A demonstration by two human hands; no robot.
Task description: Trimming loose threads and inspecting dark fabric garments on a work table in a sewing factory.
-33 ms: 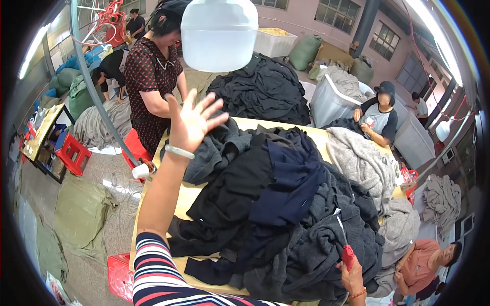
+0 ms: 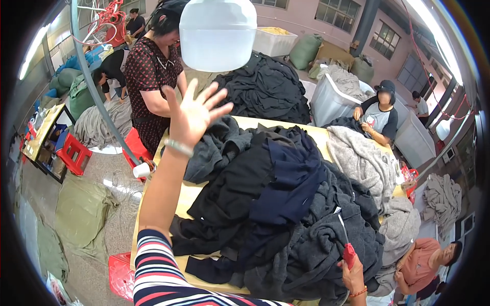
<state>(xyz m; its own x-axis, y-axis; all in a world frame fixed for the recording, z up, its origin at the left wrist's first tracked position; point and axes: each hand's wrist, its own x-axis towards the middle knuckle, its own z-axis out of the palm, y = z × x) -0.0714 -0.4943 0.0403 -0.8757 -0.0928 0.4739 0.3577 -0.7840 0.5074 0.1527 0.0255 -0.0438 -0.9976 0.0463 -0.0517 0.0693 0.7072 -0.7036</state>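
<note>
My left hand (image 2: pixel 193 121) is raised over the left part of the table, palm showing and fingers spread, holding nothing. A pale bangle (image 2: pixel 178 148) circles that wrist. At the lower right, my right hand (image 2: pixel 353 279) is closed round the red handle of a slim metal tool (image 2: pixel 349 255); its exact kind I cannot make out. The shaft points up and away over dark grey knitted garments (image 2: pixel 321 245). Beside these lie a navy garment (image 2: pixel 288 178) and black garments (image 2: pixel 229 188), heaped on the pale wooden table (image 2: pixel 324 140).
A white lamp (image 2: pixel 218 38) hangs above the far edge. Light grey knits (image 2: pixel 365 163) cover the table's right side. One person in a patterned top (image 2: pixel 148 81) stands at the far left; others work at the right. A red stool (image 2: pixel 120 275) stands at the near left.
My raised left hand has shifted slightly right and up, its fingers spread a little wider. My right hand and the tool have hardly moved.
</note>
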